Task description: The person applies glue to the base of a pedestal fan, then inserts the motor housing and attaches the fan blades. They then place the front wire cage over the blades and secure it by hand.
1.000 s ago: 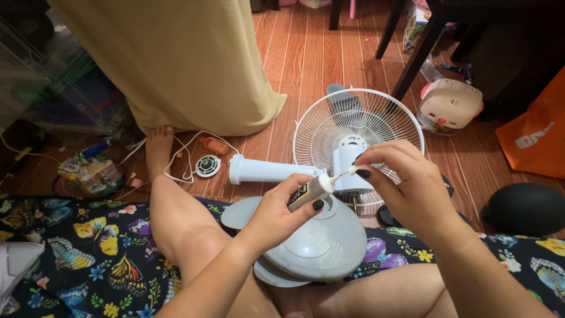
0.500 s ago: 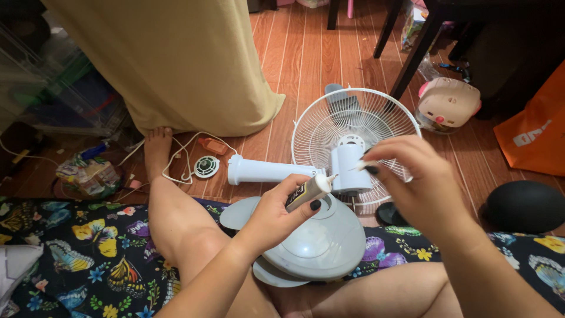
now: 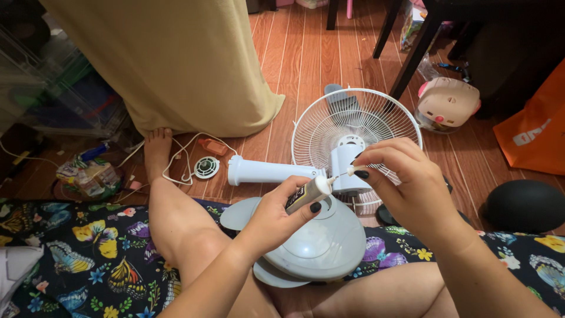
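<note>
head view: my left hand is wrapped tight around a small glue tube, nozzle pointing right, held above the grey fan base in my lap. my right hand pinches the little white cap between thumb and fingertip, just beside the nozzle, with a thin pin between them. if i squeeze the tube too hard, glue could bead out onto my fingers or drip on the base. the cap is tiny; a loose pinch might drop it toward the fan guard and the wooden floor.
</note>
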